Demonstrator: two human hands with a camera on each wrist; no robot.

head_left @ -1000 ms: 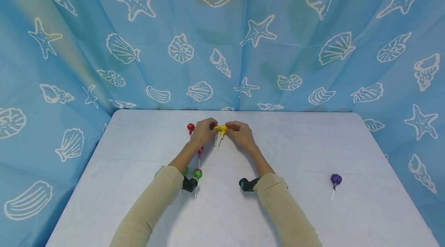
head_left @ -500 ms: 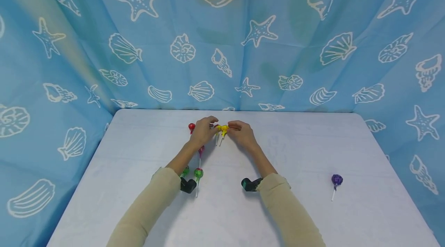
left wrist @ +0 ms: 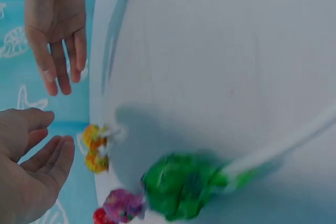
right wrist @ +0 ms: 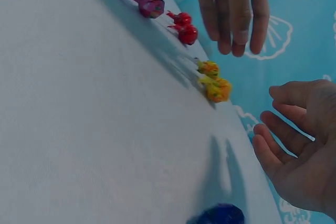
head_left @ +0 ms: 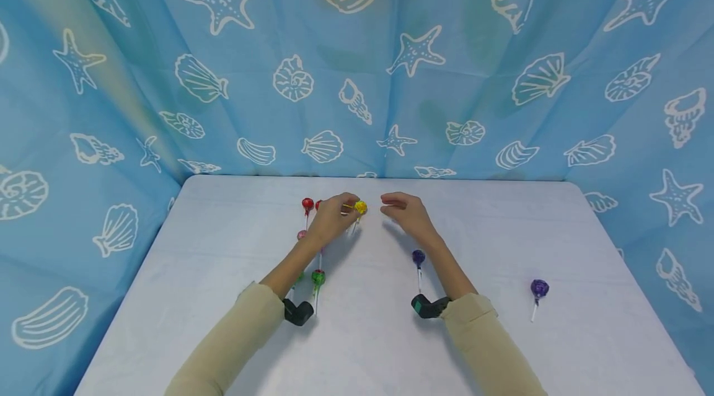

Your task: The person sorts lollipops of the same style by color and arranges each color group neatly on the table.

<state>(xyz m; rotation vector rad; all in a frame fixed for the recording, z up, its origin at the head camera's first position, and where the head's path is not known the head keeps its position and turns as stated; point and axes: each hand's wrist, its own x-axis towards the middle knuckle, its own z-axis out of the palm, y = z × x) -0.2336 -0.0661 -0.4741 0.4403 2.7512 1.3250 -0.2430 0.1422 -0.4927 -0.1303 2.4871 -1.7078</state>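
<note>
Two yellow lollipops (right wrist: 217, 89) lie side by side near the table's back edge. My left hand (head_left: 333, 220) hovers beside them, overlapping one in the head view. Its thumb and fingers (left wrist: 62, 161) are parted with nothing between them. To the right of the yellow lollipop (head_left: 361, 206), my right hand (head_left: 409, 215) is held in the air, fingers relaxed and holding nothing. A dark blue lollipop (head_left: 418, 257) lies beside the right forearm. Two red lollipops (right wrist: 187, 34) and two pink ones (right wrist: 152, 7) sit left of the yellow pair, partly hidden by my left arm in the head view.
Green lollipops (head_left: 318, 278) lie close to the left wrist camera (head_left: 298, 313). A purple lollipop (head_left: 539, 287) lies apart on the right side of the white table (head_left: 480, 346). Behind the table hangs a blue curtain (head_left: 424, 98) with a shell print.
My right hand has drawn off to the right from the yellow lollipops, uncovering the dark blue lollipop. My left hand has let go and shifted slightly right, and a second red lollipop shows.
</note>
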